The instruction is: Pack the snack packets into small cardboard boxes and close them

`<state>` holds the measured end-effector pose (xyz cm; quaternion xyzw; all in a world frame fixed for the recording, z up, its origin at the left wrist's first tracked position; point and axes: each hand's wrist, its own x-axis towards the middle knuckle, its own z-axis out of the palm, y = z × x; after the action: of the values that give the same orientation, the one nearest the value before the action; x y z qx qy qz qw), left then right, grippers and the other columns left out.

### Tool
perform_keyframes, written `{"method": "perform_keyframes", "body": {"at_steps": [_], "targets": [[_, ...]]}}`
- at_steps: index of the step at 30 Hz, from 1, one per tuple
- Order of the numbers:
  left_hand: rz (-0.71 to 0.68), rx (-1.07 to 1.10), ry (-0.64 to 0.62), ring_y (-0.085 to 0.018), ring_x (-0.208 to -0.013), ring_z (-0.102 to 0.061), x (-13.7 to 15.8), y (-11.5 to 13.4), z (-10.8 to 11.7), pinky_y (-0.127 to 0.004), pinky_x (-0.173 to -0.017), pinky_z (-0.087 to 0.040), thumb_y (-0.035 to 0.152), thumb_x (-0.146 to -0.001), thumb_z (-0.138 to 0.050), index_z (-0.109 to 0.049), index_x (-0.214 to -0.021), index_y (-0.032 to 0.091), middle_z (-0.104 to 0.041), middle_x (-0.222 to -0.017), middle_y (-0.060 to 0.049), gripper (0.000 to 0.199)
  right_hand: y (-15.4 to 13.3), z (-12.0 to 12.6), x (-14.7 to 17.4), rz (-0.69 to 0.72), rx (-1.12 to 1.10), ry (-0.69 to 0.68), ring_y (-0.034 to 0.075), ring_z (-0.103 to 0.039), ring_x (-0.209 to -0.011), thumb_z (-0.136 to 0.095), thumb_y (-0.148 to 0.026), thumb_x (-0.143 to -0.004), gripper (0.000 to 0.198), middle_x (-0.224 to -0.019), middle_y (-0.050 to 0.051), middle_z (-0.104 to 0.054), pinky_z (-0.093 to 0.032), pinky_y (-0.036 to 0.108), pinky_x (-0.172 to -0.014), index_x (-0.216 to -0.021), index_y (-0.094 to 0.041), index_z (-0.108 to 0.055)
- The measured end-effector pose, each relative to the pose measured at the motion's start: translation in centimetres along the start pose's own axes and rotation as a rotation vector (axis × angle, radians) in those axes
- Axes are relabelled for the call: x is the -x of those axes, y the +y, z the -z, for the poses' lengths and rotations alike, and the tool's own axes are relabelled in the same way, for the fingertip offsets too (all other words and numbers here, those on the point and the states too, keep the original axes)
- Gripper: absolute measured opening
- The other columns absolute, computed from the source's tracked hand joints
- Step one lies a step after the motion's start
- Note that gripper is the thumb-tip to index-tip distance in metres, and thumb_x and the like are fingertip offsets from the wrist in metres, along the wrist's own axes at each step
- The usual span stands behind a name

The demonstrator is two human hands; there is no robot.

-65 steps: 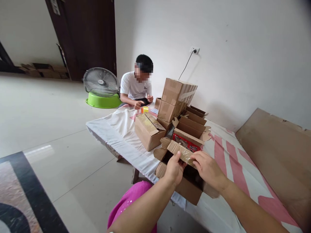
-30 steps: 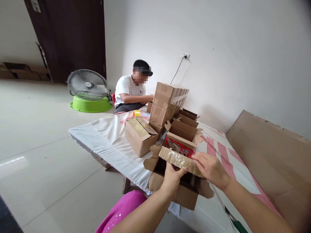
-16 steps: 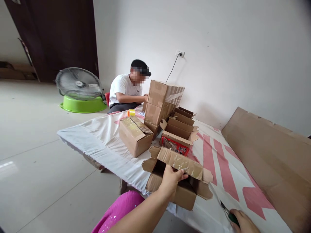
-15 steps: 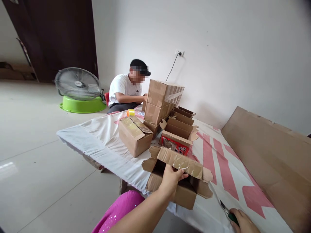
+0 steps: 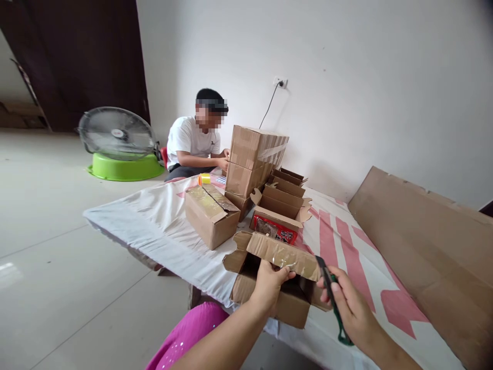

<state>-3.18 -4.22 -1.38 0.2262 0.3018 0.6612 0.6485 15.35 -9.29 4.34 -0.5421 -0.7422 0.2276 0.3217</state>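
An open cardboard box [image 5: 295,308] lies at the table's near edge, its flaps spread. My left hand [image 5: 271,282] grips the taped upper flap of this box, thumb on the outer side and the other fingers mostly hidden behind it. In my right hand [image 5: 348,298] is a utility knife [image 5: 334,303] with a green handle, its dark tip pointing up beside the right end of the flap. Just behind the box, a red printed packet [image 5: 275,229] leans against another open carton [image 5: 280,205].
A closed, taped box [image 5: 211,218] sits left of the open one. Taller stacked cartons [image 5: 246,159] stand behind it, near a tape roll [image 5: 204,179]. A large cardboard sheet [image 5: 416,231] borders the right side. Across the table sits a person [image 5: 194,139]; a fan [image 5: 117,133] stands further left.
My right hand has come up and left from the lower right, bringing the utility knife to the flap's right end. My left hand stays on the flap.
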Motion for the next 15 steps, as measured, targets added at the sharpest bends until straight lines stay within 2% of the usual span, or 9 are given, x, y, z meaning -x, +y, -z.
{"method": "perform_keyframes", "body": {"at_steps": [4,6,8,10,15], "targets": [[-0.048,-0.039,-0.005,-0.021,-0.078,-0.068,-0.1,0.1,0.1,-0.030,-0.066,-0.057,0.022,-0.052,-0.085,-0.060,-0.092,0.013,-0.072,-0.086,-0.007,0.048,-2.1,-1.8,-1.3,-0.112,0.005,-0.187,0.017,-0.062,-0.060,-0.026,-0.048,-0.099,0.043,-0.067,-0.002,-0.063,-0.053,0.031,-0.061,-0.129,-0.022,-0.042],[-0.062,-0.062,-0.001,-0.021,-0.075,-0.068,-0.3,0.0,0.2,-0.030,-0.066,-0.056,0.021,-0.052,-0.083,-0.061,-0.087,0.013,-0.072,-0.082,-0.006,0.043,-2.4,-1.8,-2.1,-0.127,0.062,-0.266,0.016,-0.062,-0.055,-0.027,-0.044,-0.099,0.040,-0.061,-0.004,-0.061,-0.051,0.030,-0.058,-0.130,-0.023,-0.043],[-0.074,-0.078,0.008,-0.020,-0.073,-0.068,-0.5,0.0,0.3,-0.029,-0.066,-0.055,0.020,-0.052,-0.083,-0.061,-0.085,0.013,-0.072,-0.079,-0.006,0.040,-2.7,-1.6,-2.9,-0.136,0.128,-0.301,0.016,-0.063,-0.053,-0.028,-0.037,-0.099,0.038,-0.068,-0.003,-0.065,-0.050,0.029,-0.057,-0.130,-0.025,-0.045],[-0.086,-0.074,0.011,-0.021,-0.074,-0.068,-0.6,-0.1,0.3,-0.030,-0.067,-0.055,0.019,-0.051,-0.083,-0.061,-0.085,0.013,-0.072,-0.080,-0.006,0.040,-3.2,-1.5,-3.6,-0.127,0.260,-0.277,0.017,-0.067,-0.057,-0.029,-0.031,-0.098,0.038,-0.078,0.001,-0.070,-0.050,0.030,-0.059,-0.130,-0.027,-0.048],[-0.092,-0.037,0.024,-0.022,-0.074,-0.069,-0.9,-0.3,0.2,-0.031,-0.068,-0.057,0.017,-0.051,-0.083,-0.060,-0.085,0.014,-0.072,-0.080,-0.006,0.042,-4.1,-2.5,-4.0,-0.043,0.785,-0.137,0.027,-0.073,-0.075,-0.033,-0.021,-0.097,0.044,-0.091,0.008,-0.075,-0.050,0.033,-0.059,-0.136,-0.028,-0.051]]}}
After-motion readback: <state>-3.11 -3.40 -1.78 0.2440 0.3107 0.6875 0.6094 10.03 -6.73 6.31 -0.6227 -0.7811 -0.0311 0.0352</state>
